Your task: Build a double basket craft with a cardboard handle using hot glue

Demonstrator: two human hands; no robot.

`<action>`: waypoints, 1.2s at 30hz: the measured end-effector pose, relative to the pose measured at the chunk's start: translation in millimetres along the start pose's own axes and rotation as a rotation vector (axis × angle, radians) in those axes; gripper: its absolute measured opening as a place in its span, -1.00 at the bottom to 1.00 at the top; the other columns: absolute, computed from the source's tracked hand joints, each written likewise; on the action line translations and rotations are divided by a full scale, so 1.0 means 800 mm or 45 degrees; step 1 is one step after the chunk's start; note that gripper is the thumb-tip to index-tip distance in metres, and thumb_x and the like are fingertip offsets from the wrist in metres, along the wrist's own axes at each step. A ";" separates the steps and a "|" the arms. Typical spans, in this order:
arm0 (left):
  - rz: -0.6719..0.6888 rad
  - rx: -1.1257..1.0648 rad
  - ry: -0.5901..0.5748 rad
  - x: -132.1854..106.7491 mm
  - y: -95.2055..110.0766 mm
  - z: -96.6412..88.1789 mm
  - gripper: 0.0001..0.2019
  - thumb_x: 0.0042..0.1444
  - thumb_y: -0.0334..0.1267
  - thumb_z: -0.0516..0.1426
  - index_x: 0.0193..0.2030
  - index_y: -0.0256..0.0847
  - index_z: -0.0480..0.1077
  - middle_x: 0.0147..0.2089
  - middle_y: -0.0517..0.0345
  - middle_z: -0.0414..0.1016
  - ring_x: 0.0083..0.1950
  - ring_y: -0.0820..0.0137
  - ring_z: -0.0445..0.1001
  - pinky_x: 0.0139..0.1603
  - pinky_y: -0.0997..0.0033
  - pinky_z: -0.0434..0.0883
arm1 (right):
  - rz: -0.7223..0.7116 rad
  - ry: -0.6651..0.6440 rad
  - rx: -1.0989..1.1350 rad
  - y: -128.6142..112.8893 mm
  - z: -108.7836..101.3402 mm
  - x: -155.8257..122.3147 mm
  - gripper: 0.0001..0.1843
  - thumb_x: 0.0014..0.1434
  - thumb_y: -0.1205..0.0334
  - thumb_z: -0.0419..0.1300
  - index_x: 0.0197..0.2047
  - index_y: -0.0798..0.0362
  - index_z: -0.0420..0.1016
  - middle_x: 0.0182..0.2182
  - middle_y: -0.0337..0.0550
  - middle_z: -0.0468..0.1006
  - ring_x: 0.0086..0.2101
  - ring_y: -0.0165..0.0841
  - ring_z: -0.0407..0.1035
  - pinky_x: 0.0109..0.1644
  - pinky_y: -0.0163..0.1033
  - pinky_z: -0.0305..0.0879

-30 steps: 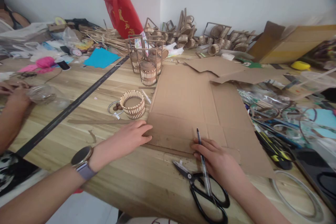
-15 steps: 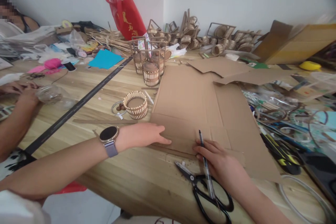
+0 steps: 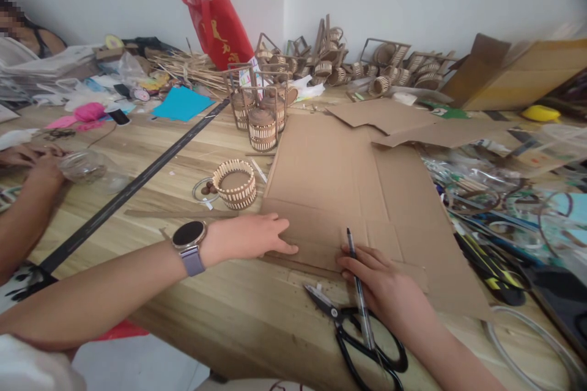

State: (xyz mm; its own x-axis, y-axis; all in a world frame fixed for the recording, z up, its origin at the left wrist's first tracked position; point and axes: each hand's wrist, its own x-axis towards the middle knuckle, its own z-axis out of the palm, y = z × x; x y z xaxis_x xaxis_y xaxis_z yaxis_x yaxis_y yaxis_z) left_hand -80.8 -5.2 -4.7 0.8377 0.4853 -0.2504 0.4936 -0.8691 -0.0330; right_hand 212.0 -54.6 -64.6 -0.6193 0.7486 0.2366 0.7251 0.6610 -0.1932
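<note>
A large flat sheet of brown cardboard (image 3: 325, 165) lies on the wooden table. My left hand (image 3: 257, 235), a watch on its wrist, rests at the cardboard's near left corner with fingers stretched and nothing held. At the near edge, my right hand (image 3: 380, 278) lies on the cardboard with a clear pen (image 3: 360, 293) held along its fingers, black end pointing away. Black-handled scissors (image 3: 337, 314) lie just left of and partly below that hand. Beyond my left hand stands a small round basket (image 3: 235, 185) of light and dark slats.
Small lidded baskets in frames (image 3: 263, 125) stand behind the cardboard. A black strip (image 3: 137, 183) crosses the table on the left, near another person's hands (image 3: 39, 162). Loose cardboard pieces (image 3: 389, 119), a box (image 3: 523, 79) and cluttered tools (image 3: 490, 266) lie right. A red bag (image 3: 217, 24) stands behind.
My left hand's fingers have shifted slightly on the cardboard corner. The view has moved a little; my right hand and the pen stay in place.
</note>
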 end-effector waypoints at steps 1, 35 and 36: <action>0.001 -0.002 0.000 0.000 0.000 0.000 -0.37 0.12 -0.50 0.19 0.28 0.16 0.27 -0.11 0.08 0.34 -0.15 0.26 0.34 -0.31 0.42 0.28 | -0.007 0.004 0.004 0.000 0.000 0.000 -0.66 0.20 0.48 0.03 -0.11 -0.05 0.54 -0.07 -0.04 0.61 0.02 -0.14 0.44 -0.07 -0.07 0.54; 0.010 0.043 -0.047 0.003 0.003 -0.003 -0.37 0.15 -0.54 0.14 0.29 0.14 0.26 -0.12 0.06 0.36 -0.18 0.27 0.33 -0.41 0.43 0.20 | -0.026 -0.042 -0.066 0.001 -0.004 0.002 -0.69 0.22 0.45 0.06 -0.13 -0.06 0.53 -0.06 -0.06 0.60 -0.01 -0.15 0.46 -0.13 -0.09 0.55; 0.015 0.048 -0.033 0.003 0.003 -0.004 -0.38 0.15 -0.53 0.14 0.28 0.14 0.27 -0.13 0.05 0.35 -0.18 0.26 0.34 -0.40 0.43 0.21 | -0.023 -0.031 -0.054 0.002 -0.004 0.002 -0.69 0.22 0.45 0.06 -0.13 -0.07 0.53 -0.06 -0.06 0.60 -0.01 -0.15 0.46 -0.13 -0.09 0.55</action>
State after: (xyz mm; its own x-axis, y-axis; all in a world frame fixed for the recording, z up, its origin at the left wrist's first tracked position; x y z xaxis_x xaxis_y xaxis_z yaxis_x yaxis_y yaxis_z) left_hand -76.8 -5.8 -2.4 0.8370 0.4726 -0.2758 0.4740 -0.8781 -0.0658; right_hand 212.8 -52.7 -61.7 -0.6390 0.7381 0.2164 0.7257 0.6718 -0.1484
